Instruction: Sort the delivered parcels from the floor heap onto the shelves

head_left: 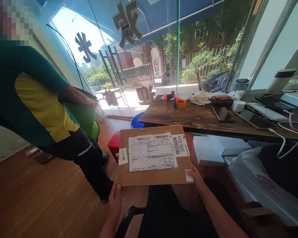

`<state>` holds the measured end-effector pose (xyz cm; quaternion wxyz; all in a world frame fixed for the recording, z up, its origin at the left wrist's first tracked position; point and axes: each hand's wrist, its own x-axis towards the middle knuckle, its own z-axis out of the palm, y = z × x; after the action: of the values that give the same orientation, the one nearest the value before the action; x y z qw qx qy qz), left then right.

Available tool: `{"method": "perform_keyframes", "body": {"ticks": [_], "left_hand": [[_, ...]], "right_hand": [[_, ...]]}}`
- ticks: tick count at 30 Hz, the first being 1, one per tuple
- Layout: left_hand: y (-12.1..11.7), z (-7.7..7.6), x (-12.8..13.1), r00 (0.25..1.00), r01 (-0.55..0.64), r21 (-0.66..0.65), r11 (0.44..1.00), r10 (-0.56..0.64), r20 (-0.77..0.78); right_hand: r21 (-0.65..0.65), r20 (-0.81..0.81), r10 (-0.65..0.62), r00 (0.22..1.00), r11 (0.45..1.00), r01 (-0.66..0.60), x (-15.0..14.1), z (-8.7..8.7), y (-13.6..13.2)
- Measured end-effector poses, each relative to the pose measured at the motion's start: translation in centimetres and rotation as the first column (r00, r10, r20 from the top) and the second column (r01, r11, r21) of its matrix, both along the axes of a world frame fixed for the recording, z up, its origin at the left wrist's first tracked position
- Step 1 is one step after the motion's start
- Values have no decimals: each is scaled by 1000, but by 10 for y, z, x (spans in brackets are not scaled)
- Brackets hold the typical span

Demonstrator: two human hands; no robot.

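Note:
A flat brown cardboard parcel [152, 178] with a white shipping label [151, 152] and barcode stickers is held level above my lap. My left hand [115, 198] grips its near left corner, fingers curled under the edge. My right hand [195, 175] holds the near right corner, thumb on top beside a small white sticker. The label faces up towards me.
A person in a green and yellow shirt [27, 99] stands at the left holding a green bag [85, 117]. A wooden desk [201, 120] at the right carries phones, tape rolls [179, 103] and cables. White boxes [207, 150] and plastic bags lie below it. Glass doors stand behind.

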<state>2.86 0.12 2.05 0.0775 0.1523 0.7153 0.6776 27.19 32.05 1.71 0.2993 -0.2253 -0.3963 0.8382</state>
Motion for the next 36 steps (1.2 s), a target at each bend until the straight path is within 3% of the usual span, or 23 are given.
{"method": "perform_keyframes", "body": {"ticks": [6, 12, 15, 18, 21, 24, 26, 28, 30, 36], "left_hand": [[5, 14, 12, 999, -10, 19, 1000, 9, 52], [9, 12, 14, 999, 4, 19, 1000, -5, 43], [12, 14, 14, 994, 68, -62, 996, -62, 91], [14, 11, 12, 981, 187, -226, 956, -169, 98], [13, -1, 6, 944, 327, -440, 836, -309, 113], [10, -15, 5, 844, 507, -628, 591, -487, 224], [10, -20, 6, 775, 582, -694, 424, -546, 317], [10, -24, 7, 737, 614, -722, 317, -559, 381], [9, -30, 5, 732, 612, -738, 284, -556, 393], [4, -63, -12, 731, 643, -715, 275, -500, 465]], "right_hand": [[-56, 17, -38, 999, 998, 39, 2, -12, 1], [-101, -17, -32, 999, 994, 30, 12, -2, -8], [-115, 35, -65, 997, 991, 68, 18, -1, -10], [-261, 174, -137, 975, 948, 180, 22, -12, -10], [-457, 309, -181, 934, 832, 313, 14, -32, -11], [-566, 349, -241, 906, 716, 408, -8, -54, -6], [-583, 367, -278, 888, 675, 452, -29, -67, 5], [-588, 393, -299, 870, 645, 488, -50, -81, 20], [-609, 415, -296, 860, 612, 504, -69, -96, 37], [-643, 506, -209, 837, 555, 528, -103, -151, 69]]}}
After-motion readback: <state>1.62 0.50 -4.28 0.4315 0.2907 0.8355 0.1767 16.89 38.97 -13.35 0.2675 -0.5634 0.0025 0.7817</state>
